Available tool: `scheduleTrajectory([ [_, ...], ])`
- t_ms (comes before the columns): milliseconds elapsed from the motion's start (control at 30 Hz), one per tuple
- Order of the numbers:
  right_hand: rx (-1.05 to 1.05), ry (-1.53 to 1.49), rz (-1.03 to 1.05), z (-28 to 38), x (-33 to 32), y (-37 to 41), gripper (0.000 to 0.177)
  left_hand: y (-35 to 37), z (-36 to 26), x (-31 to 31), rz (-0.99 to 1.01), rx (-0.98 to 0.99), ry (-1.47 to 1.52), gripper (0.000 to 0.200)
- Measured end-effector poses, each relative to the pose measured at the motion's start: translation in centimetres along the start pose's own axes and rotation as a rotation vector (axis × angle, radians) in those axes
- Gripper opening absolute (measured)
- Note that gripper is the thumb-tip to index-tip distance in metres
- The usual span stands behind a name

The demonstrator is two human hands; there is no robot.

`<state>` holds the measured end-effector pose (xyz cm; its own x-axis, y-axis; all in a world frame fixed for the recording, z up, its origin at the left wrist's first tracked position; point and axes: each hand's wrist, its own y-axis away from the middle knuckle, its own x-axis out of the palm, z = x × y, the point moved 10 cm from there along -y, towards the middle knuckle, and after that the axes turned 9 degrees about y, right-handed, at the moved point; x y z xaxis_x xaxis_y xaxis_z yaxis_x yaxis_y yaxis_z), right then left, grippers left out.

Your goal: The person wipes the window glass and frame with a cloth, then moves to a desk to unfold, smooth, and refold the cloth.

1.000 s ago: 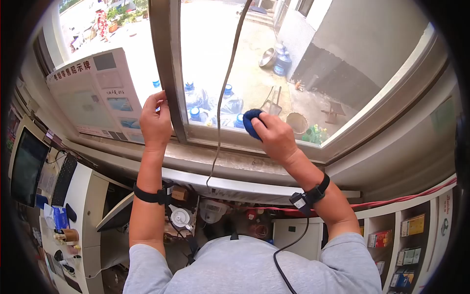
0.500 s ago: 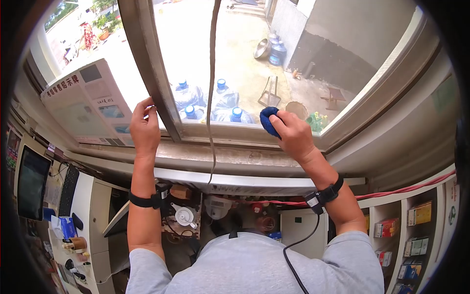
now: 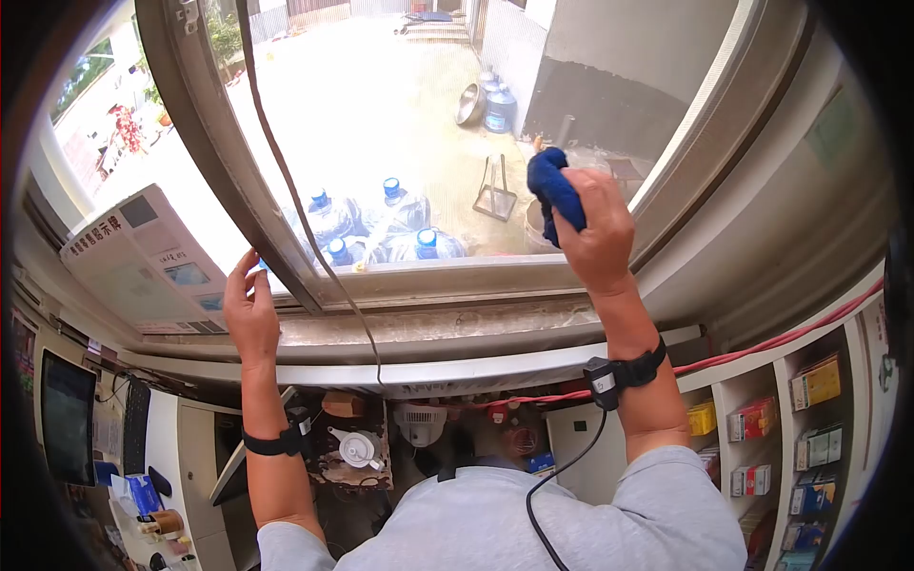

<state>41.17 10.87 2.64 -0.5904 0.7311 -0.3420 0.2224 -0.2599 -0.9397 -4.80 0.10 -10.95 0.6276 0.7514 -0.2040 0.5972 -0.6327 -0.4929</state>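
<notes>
My right hand [image 3: 604,238] is closed around a bunched dark blue cloth [image 3: 554,186] and holds it up to the lower right part of the window pane [image 3: 381,105]. My left hand [image 3: 252,319] is at the upright edge of the window frame [image 3: 205,167], with thumb and fingers curled against it. A dark cord [image 3: 276,157] hangs down in front of the glass between my hands. Beside my left hand leans a printed sign board [image 3: 143,266].
Below the sill [image 3: 476,324] runs a white ledge [image 3: 495,369]. A white teapot [image 3: 357,449] sits on a small table. At left are a monitor [image 3: 69,419] and keyboard [image 3: 136,433]; at right, shelves with small boxes [image 3: 816,381] and red cables [image 3: 743,357]. Water bottles [image 3: 392,205] stand outside.
My right hand has moved the cloth up and to the right across the pane. The view has shifted, and my left hand stays at the frame edge, appearing lower and further left.
</notes>
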Motion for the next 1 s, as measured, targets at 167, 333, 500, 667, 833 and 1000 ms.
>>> scheduleTrajectory([
  [167, 0.550, -0.067, -0.389, -5.0, -2.6, -1.9, 0.026, 1.0, 0.2, 0.8, 0.017, -0.014, 0.089, 0.041],
  [333, -0.188, -0.181, 0.004, 9.6, 3.7, -3.8, 0.041, 0.5, 1.6, 0.7, 0.010, -0.029, 0.093, 0.040],
  [500, 0.587, -0.092, -0.479, -7.4, -4.4, -4.0, 0.027, 0.7, 1.0, 0.7, 0.003, -0.018, 0.127, 0.038],
  [667, 0.016, -0.214, -0.122, 6.7, 1.8, -5.4, 0.039, 0.4, 2.2, 0.8, -0.022, -0.027, 0.136, 0.038],
  [833, 0.119, -0.061, -0.285, 0.9, -1.8, -6.6, 0.035, 0.6, 2.3, 0.7, 0.005, -0.049, 0.168, 0.040],
  [1000, 0.380, -0.217, -0.470, -1.4, -3.0, -9.0, 0.030, 0.5, 1.6, 0.7, 0.000, -0.025, 0.152, 0.041],
])
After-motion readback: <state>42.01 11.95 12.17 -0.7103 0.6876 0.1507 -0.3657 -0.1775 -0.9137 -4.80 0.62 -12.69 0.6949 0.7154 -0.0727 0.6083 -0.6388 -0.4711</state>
